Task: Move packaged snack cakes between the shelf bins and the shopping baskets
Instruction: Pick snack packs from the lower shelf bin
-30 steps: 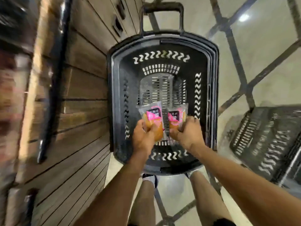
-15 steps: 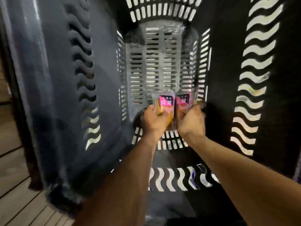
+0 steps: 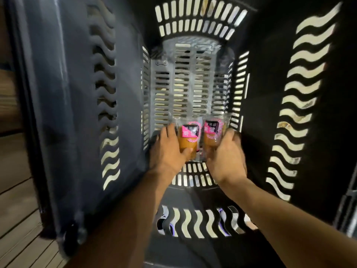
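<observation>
Snack cakes, one [image 3: 188,141] gripped in the left hand [image 3: 168,153] and one [image 3: 212,135] in the right hand [image 3: 226,157], were held low inside the black basket [image 3: 77,113] near its slatted floor; placement was judged underway, with release required next.

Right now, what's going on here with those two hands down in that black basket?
A person is reaching deep into a black slotted plastic shopping basket with both arms. The left hand grips one clear-wrapped orange snack cake with a pink label, and the right hand grips a matching second pink-labelled cake. The two packs are side by side, low over the grey slatted basket floor. Neither has been let go.
</observation>
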